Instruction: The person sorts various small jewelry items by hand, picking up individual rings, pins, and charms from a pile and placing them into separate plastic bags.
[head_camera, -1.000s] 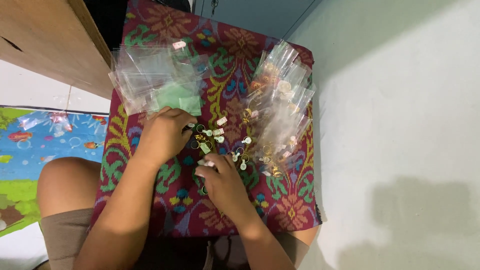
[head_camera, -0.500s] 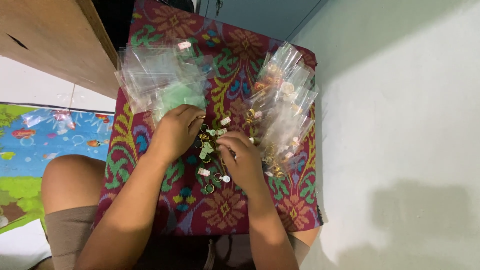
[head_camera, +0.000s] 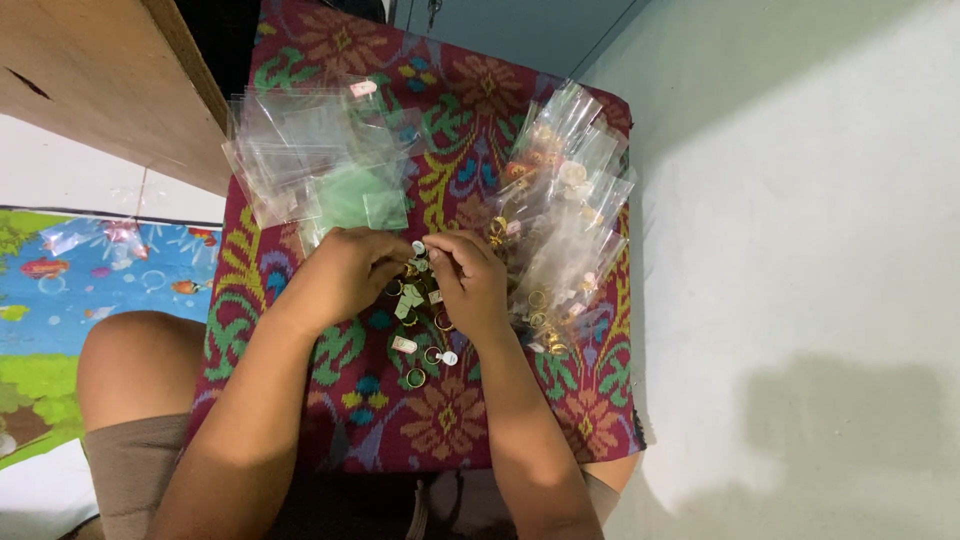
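My left hand (head_camera: 345, 275) and my right hand (head_camera: 470, 282) meet fingertip to fingertip over a patterned red cloth (head_camera: 480, 90). Together they pinch a small ring with a pale tag (head_camera: 418, 250). Just below the hands lie several loose gold rings with small white and green tags (head_camera: 425, 350). A heap of empty clear plastic bags (head_camera: 300, 140), one over a green card, lies beyond my left hand. To the right of my right hand sits a pile of clear bags with rings inside (head_camera: 565, 220).
A wooden furniture panel (head_camera: 100, 80) stands at the upper left. A colourful play mat (head_camera: 60, 300) covers the floor on the left, beside my bare knee (head_camera: 130, 370). A pale wall or floor surface (head_camera: 800, 250) fills the right side.
Both hands have moved up the cloth and come together. My right hand left the loose rings lower down and now meets the left at a small tagged ring.
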